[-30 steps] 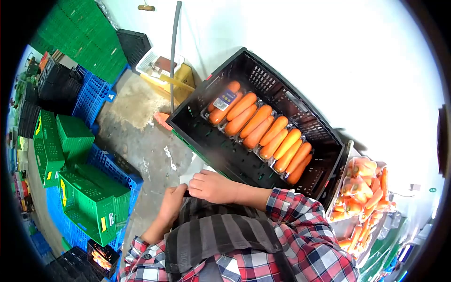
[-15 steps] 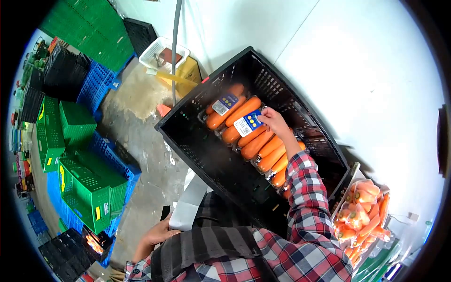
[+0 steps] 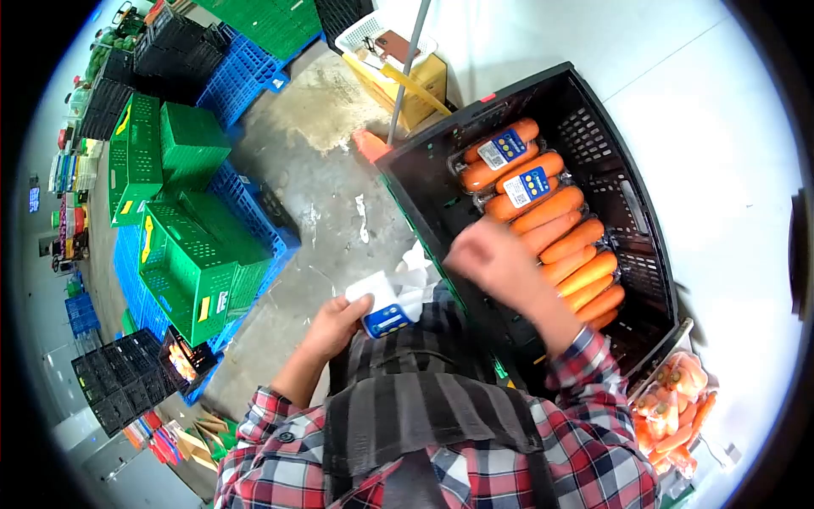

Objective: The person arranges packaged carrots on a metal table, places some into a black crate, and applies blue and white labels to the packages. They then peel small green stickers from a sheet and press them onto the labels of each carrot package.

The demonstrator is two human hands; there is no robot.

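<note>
My left hand [image 3: 337,325] pinches a strip of stickers [image 3: 386,307] with a blue and white label facing up, held in front of my apron. Over the near side of the black crate [image 3: 426,202] is my right hand [image 3: 494,261]; its fingers are smeared by motion. Inside the crate lie clear-wrapped packs of carrots [image 3: 561,209] in a slanting row. The two farthest packs carry blue and white labels, one label [image 3: 502,150] on the end pack and another label [image 3: 526,186] on its neighbour. On the nearer packs I see no label.
Bagged carrots [image 3: 674,407] stand to the right of the crate. Green crates [image 3: 191,263] sit on blue pallets at left. A white basket [image 3: 356,38] rests on a yellow box [image 3: 424,85] beyond, beside a grey pole [image 3: 409,64].
My right hand has left the label on the second pack and moved back toward me. My left hand has raised the sticker strip, turning a blue label into view. The view has shifted left.
</note>
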